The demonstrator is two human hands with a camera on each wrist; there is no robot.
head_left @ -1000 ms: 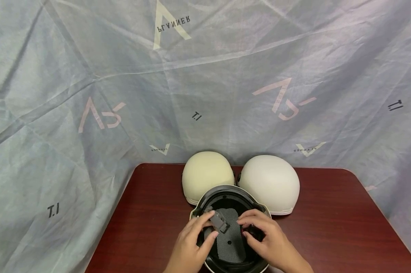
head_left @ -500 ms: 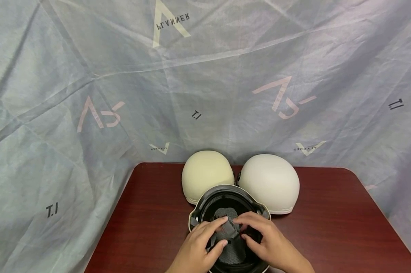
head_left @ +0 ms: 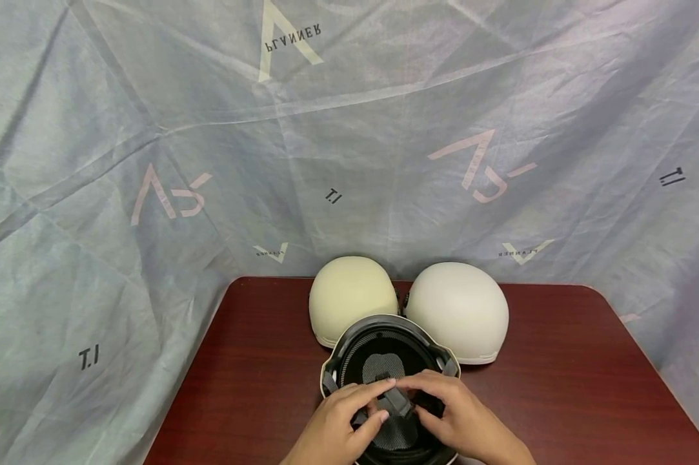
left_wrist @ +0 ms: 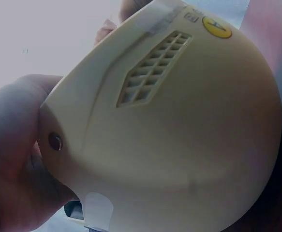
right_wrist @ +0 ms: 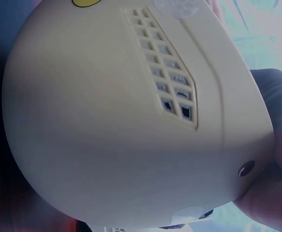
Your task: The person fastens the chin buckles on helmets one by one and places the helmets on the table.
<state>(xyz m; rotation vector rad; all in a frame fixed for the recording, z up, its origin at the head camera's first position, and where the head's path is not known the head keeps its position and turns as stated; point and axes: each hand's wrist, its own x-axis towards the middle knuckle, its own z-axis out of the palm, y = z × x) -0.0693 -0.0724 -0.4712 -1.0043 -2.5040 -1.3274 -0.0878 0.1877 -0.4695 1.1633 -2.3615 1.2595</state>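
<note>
A cream helmet [head_left: 382,321] lies upside down at the table's front, its black lining and grey mesh pad [head_left: 381,367] facing up. Over its middle, the left hand [head_left: 340,423] pinches the dark grey chin strap buckle [head_left: 397,402] between index finger and thumb. From the other side the right hand [head_left: 465,413] grips the same buckle, both index fingertips meeting at its upper end. The helmet's outer shell [left_wrist: 194,130] fills the left wrist view, with a vent grille and a yellow sticker. In the right wrist view the shell [right_wrist: 92,111] hides most of the right hand's fingers.
Behind the held helmet stand two more helmets, domes up: a pale yellow one [head_left: 352,297] and a white one [head_left: 458,310]. The dark red table [head_left: 570,374] ends at a grey printed cloth [head_left: 372,129] at the back.
The left hand has moved right with the grey buckle, bringing it from the lining's left side to the middle against the right hand's fingers. The two rear helmets stay put.
</note>
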